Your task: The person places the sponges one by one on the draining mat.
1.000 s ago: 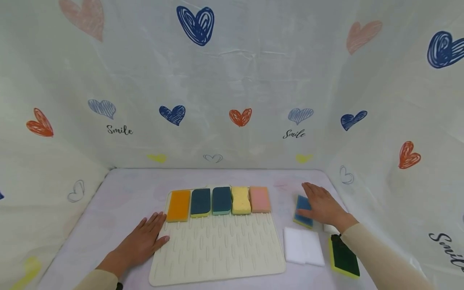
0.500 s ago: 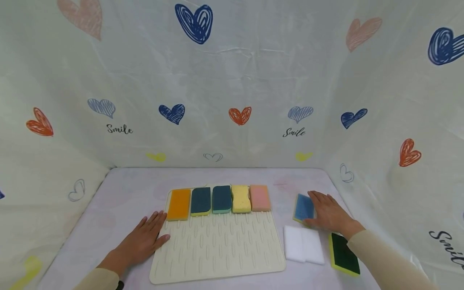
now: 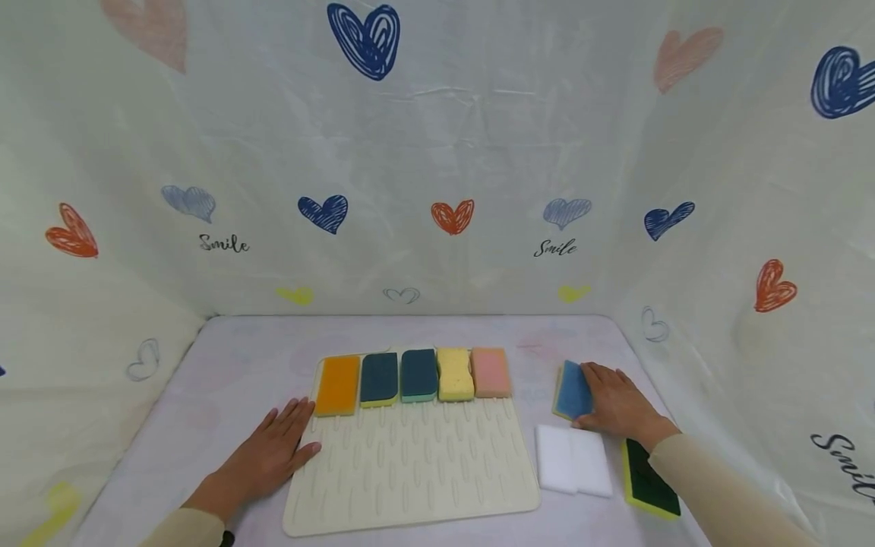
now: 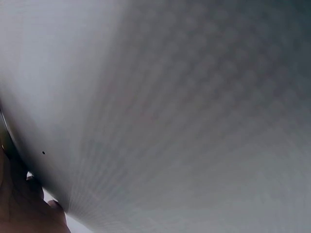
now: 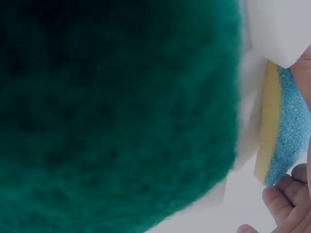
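Observation:
My right hand (image 3: 618, 403) grips a blue-and-yellow sponge (image 3: 571, 390) right of the mat, thumb at its near edge and fingers toward its far edge. In the right wrist view that sponge (image 5: 290, 128) shows between thumb and fingertips, blue scouring side and yellow foam edge visible. My left hand (image 3: 266, 452) rests flat with straight fingers on the left edge of the cream ridged mat (image 3: 410, 471). Along the mat's far edge lie an orange sponge (image 3: 338, 386), two dark blue sponges (image 3: 379, 377), a yellow one (image 3: 455, 374) and a pink one (image 3: 491, 372).
White sponge blocks (image 3: 574, 460) lie right of the mat. A dark green and yellow sponge (image 3: 649, 479) sits partly under my right forearm and fills much of the right wrist view (image 5: 121, 107). Heart-printed sheets (image 3: 437, 152) wall the table at the back and sides.
My right hand has drawn slightly right and nearer to me, from over the blue sponge to its right side, and now grips it. The sponge has shifted slightly. My left hand stays still.

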Motion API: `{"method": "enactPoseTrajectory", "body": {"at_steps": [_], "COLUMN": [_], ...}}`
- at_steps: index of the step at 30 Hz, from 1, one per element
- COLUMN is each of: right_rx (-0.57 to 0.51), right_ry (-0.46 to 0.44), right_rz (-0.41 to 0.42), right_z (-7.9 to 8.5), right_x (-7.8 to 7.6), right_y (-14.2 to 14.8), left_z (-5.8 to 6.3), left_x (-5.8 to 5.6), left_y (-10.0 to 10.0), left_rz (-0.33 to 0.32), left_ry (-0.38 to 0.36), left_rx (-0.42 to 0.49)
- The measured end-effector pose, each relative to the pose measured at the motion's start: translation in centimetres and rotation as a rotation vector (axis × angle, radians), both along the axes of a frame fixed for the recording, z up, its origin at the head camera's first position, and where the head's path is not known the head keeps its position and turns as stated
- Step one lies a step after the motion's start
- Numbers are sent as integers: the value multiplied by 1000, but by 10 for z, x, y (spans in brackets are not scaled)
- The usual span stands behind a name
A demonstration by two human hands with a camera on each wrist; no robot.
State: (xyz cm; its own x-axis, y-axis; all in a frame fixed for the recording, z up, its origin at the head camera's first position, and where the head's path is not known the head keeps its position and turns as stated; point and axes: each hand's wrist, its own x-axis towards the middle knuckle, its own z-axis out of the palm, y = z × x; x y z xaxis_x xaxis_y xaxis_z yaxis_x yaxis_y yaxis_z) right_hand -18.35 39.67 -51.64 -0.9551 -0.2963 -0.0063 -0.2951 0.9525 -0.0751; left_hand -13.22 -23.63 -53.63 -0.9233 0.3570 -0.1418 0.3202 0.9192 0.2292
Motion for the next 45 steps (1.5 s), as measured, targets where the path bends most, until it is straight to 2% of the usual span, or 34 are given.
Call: {"method": "enactPoseTrajectory", "body": {"at_steps": [7,18,30,37,45], "right_rx": [42,27,67,88,101], "right_ry": [25,101,192,222,253], "right_rz": [-7,54,54,96,137], "right_z": [1,5,10,20,32], "right_x": [0,-1,-11,-15,-15], "right_y": [-4,-3,-12,-24,-53], "left_z": [-1,1,3,1,1], "left_x": [0,0,1,1,-1], "left_y": [0,2,3,1,-1], "left_rz": [3,18,24,16,14], "left_ry": [5,-18,-20,-22,-31], "left_rx": [-6,3,8,13,16]}}
